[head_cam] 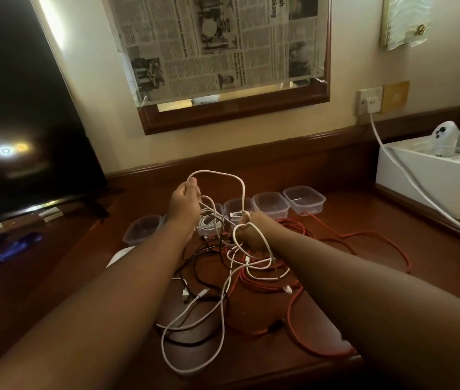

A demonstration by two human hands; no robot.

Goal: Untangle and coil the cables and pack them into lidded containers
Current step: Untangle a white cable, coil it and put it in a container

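A tangle of white, black and red cables lies on the dark wooden desk. My left hand is raised above the pile and grips a white cable that arches up and over to my right hand. My right hand holds the same white cable lower down, with a loop of it around the fist. A long red cable trails off to the right. Several clear plastic containers stand open in a row behind the pile; one at the left is partly hidden by my forearm.
A dark television screen stands at the left. A white box with two white controllers sits at the right, and a thick white cord runs over it from a wall socket. A newspaper-covered frame hangs on the wall.
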